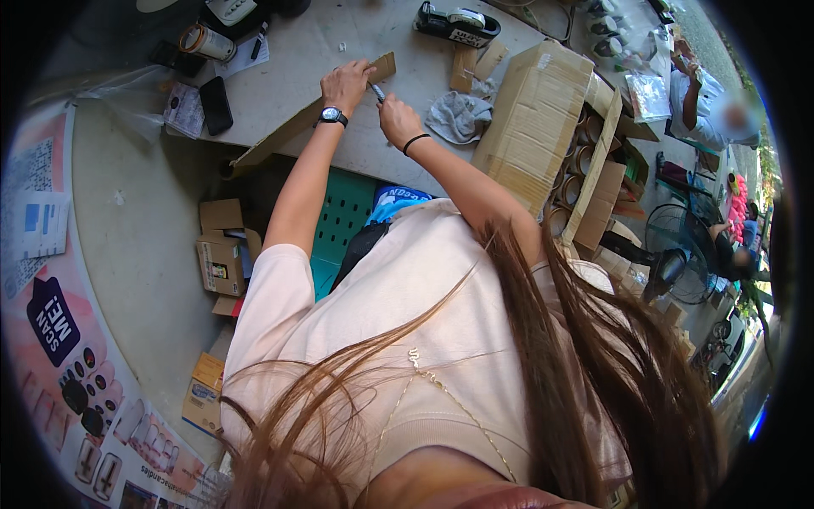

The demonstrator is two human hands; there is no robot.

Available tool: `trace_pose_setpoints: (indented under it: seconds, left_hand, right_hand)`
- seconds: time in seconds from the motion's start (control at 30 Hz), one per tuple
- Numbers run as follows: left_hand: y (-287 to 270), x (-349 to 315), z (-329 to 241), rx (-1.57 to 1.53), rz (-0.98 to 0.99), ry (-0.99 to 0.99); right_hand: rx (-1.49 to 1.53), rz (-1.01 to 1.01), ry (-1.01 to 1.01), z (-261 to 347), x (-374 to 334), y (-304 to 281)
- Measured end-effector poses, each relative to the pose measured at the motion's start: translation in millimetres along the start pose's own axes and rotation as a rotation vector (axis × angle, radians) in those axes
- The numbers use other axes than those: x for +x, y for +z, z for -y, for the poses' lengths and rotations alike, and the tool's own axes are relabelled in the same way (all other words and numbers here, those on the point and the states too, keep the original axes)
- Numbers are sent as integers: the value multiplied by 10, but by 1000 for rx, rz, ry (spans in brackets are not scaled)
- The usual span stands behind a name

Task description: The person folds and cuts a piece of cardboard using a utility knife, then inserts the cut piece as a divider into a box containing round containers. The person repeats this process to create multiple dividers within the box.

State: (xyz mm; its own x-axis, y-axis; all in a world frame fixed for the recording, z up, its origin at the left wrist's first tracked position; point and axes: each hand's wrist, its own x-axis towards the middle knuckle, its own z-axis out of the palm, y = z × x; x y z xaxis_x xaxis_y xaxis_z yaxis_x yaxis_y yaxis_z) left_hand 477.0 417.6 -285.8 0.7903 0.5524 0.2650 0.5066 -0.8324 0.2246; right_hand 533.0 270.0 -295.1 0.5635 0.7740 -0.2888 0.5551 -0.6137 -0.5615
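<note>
A long cardboard strip (284, 129) stands on edge across the pale table, running from the table's near edge up to the middle. My left hand (346, 86), with a watch on its wrist, grips the strip near its far end, and a short piece sticks out beyond the fingers. Just to the right, my right hand (400, 120) is closed around a slim grey tool (376, 92), whose tip points at the cardboard beside my left fingers. The tool is too small to tell its exact kind. A crumpled grey cloth (459, 117) lies to the right of my right hand.
A black tape dispenser (458, 24) sits at the back, near small cardboard pieces (464, 68). On the right stands a large taped carton (536, 114) beside stacked cardboard tubes (573, 168). A phone (215, 105) and a jar (207, 42) lie left. Another person (708, 106) is far right.
</note>
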Motion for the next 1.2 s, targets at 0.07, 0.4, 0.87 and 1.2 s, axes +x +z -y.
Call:
trace_pose_setpoints:
  seconds: [0.07,0.4,0.87,1.2]
  left_hand:
    - [93,24,51,49,34,39]
    - [174,-57,112,104,9,184]
    - [262,-36,130,146,-26,228]
    - [119,-209,34,175,-22,303]
  right_hand:
    - [-11,16,-7,17,-26,-61]
    - [44,11,30,105,-212,-236]
    - [7,56,54,-128,-270,-61]
    - [30,46,53,-439,-220,376]
